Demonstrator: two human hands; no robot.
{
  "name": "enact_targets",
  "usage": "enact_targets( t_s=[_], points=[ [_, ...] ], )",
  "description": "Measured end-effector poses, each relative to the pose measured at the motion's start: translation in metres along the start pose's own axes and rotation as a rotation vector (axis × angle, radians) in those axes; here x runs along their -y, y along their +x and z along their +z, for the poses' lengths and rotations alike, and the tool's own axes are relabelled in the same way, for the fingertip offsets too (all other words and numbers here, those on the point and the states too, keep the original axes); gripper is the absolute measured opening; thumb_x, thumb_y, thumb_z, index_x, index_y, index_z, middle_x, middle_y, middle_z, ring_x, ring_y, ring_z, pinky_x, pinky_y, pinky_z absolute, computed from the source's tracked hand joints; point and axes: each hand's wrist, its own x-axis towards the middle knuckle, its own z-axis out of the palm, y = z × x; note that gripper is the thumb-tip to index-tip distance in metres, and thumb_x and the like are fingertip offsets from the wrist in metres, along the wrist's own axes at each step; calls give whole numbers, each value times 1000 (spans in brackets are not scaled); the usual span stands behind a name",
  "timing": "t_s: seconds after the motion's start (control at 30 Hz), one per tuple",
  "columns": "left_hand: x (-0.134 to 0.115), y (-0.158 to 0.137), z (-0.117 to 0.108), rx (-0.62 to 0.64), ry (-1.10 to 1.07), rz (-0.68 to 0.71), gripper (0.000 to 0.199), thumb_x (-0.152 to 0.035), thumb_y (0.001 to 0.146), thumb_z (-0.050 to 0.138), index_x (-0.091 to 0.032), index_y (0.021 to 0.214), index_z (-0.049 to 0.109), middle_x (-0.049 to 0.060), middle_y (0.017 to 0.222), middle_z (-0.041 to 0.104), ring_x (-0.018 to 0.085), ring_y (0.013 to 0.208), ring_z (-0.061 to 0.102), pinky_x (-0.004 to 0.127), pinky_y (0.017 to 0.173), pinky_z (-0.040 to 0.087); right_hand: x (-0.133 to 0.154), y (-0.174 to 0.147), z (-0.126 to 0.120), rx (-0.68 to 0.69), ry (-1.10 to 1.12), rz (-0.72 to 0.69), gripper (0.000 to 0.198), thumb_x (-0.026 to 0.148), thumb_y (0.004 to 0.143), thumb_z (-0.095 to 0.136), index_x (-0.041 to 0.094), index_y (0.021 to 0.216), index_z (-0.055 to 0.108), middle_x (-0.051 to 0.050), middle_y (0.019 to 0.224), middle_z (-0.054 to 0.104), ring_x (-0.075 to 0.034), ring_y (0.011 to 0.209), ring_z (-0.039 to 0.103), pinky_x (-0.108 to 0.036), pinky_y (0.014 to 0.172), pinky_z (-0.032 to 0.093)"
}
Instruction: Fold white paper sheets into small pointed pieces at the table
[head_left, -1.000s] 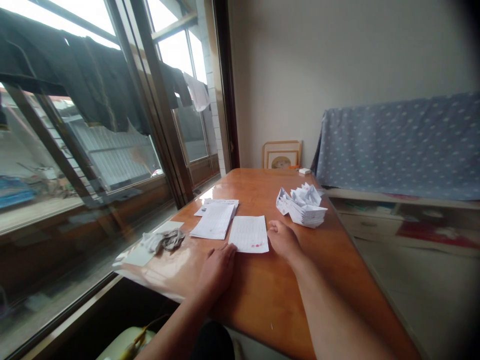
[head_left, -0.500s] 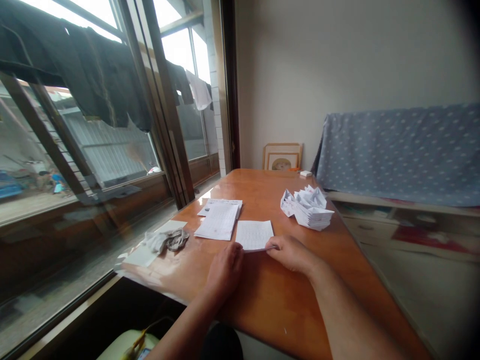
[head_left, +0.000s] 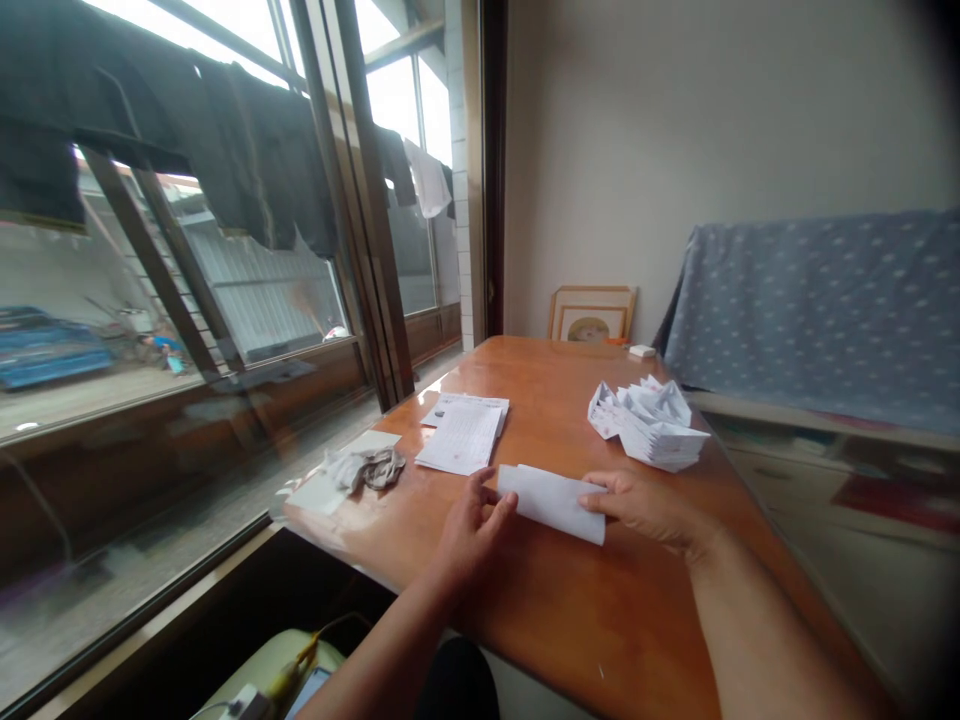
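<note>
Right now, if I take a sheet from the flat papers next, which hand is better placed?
The left hand, I think: it is nearer the flat papers, at the left end of the folded sheet. The right hand is farther over, pinching that sheet toward its right end.

The one view looks from the wearer's head, above and behind where the right hand (head_left: 641, 510) grips the folded sheet (head_left: 551, 503), facing forward and somewhat down along the table (head_left: 555, 610). That grip is near, below and right of centre. The wide span takes in the window frame (head_left: 367, 260) left of the grip and the wall (head_left: 712, 120) well beyond; far right, darkness makes the view's limit hard to judge.
</note>
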Motion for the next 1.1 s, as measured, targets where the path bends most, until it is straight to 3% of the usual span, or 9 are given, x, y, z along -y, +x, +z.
enact_targets(
  t_s=[0.2,0.5,0.73,0.97,1.1],
  points=[
    [16,4,5,2,127,42,58,-53,94,54,-22,141,44,1,85,65,19,80,63,30,74,47,-18,8,-2,-14,82,59,40,47,78,66,16,104,71,-6,93,73,-23,83,64,-30,72,49],
    [18,2,8,3,172,40,58,-47,93,57,-23,143,39,2,93,68,18,83,63,30,75,47,-47,29,-2,-122,-161,82,32,48,84,59,19,90,70,-4,85,74,-23,80,66,-28,64,46],
    [19,2,9,17,221,77,57,-45,92,58,-26,143,41,3,98,68,20,87,63,31,76,49,-49,28,1,-169,-123,85,29,48,83,61,20,90,69,-5,84,75,-24,78,68,-28,62,47],
    [19,2,9,35,225,60,59,-40,91,59,-25,145,40,3,94,69,19,83,63,30,75,47,-54,29,1,-165,-96,147,31,51,81,61,20,79,62,-1,65,67,-18,61,61,-27,53,41],
    [19,4,9,40,233,52,59,-37,90,60,-25,145,41,2,92,69,19,83,63,30,75,47,-66,36,0,-276,-226,115,30,49,81,61,19,83,66,-6,76,73,-22,71,66,-29,60,47]
  ],
)
